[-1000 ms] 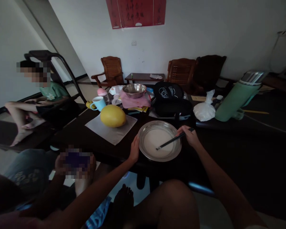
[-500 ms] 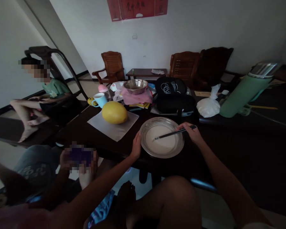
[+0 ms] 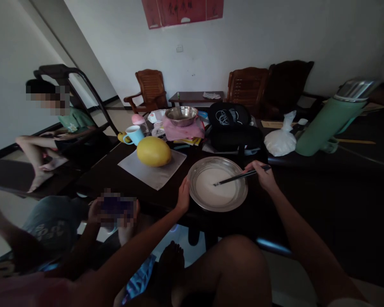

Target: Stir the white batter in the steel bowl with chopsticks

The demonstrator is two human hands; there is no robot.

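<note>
A steel bowl [image 3: 242,192] holding a milky white liquid [image 3: 211,194] stands near the front edge of the dark table. My left hand [image 3: 183,197] grips its left side, the fingers against the outer wall and rim. Dark chopsticks [image 3: 237,177] are pinched in my right hand [image 3: 263,175], which hovers by the bowl's right rim. Their tips dip into the liquid near the middle of the bowl. Left of the bowl, a yellow melon [image 3: 154,151] rests on a pale square sheet [image 3: 160,178].
Behind the bowl lie black cases [image 3: 235,136] and a second steel bowl [image 3: 181,115] on a pink cloth. A tied bag of white powder [image 3: 280,143] and a green thermos [image 3: 331,123] stand right. A blue mug [image 3: 134,135] is left. Another person's hands [image 3: 128,228] hold a blurred object.
My right hand has shifted slightly to the right, and the chopstick tips have moved right through the liquid. My left hand stays on the bowl. The neighbouring person's hands have moved a little right.
</note>
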